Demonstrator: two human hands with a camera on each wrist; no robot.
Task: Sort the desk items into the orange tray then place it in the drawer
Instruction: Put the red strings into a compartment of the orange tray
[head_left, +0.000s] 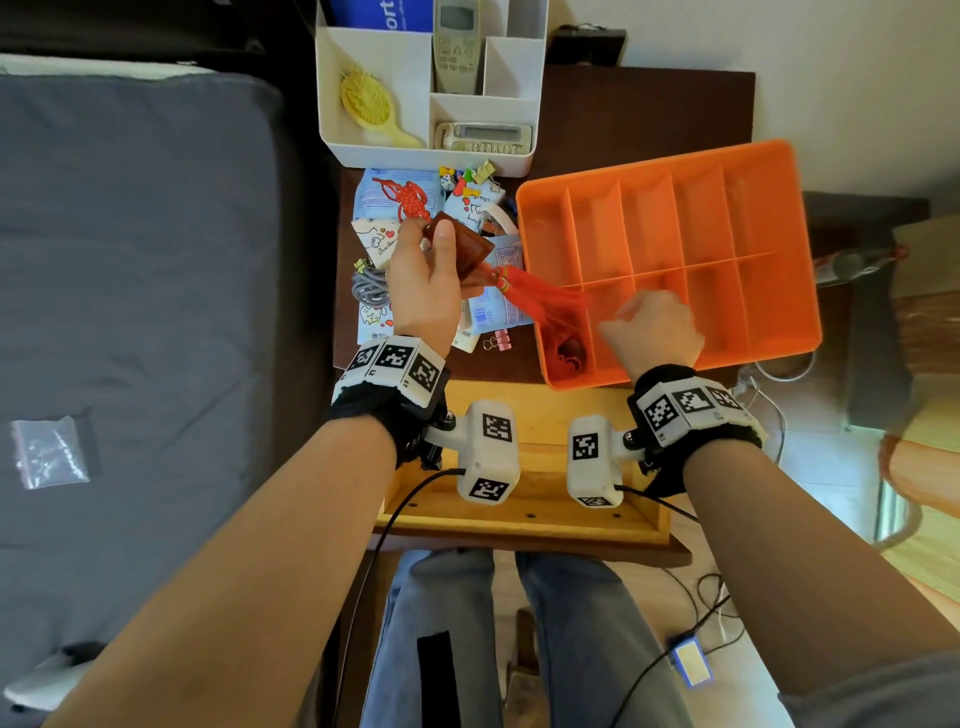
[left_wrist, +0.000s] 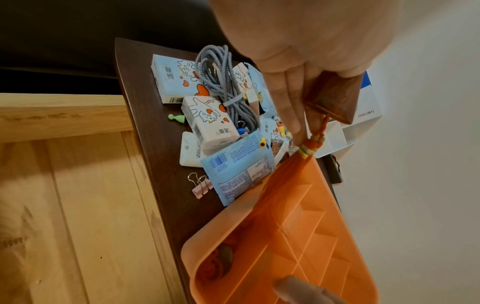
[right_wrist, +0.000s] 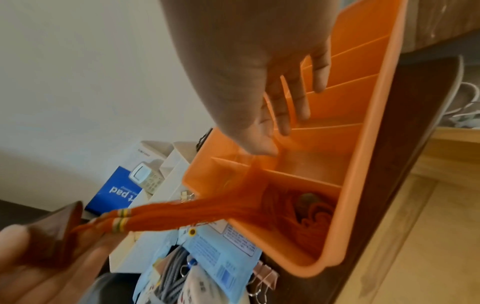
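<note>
Grey bed (head_left: 130, 260) fills the frame's left. At centre, the left hand (head_left: 423, 280) pinches a brown wooden pendant (head_left: 465, 249), its red tassel (head_left: 540, 299) trailing into the orange tray (head_left: 779, 171) on the surface (head_left: 649, 114); the right hand (head_left: 652, 330) hovers relaxed, empty, over the tray's lower-left compartments.

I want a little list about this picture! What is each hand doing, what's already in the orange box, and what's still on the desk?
left hand: holds a brown wooden pendant with a red tassel
tassel: its end trails over the rim of the orange tray
right hand: over the tray, fingers loose, nothing in its grip
already in tray: one red tasselled charm in the near left corner compartment
still on desk: tissue packs, grey cable, pink binder clip, red knot ornament
drawer: open, below the desk edge
</note>
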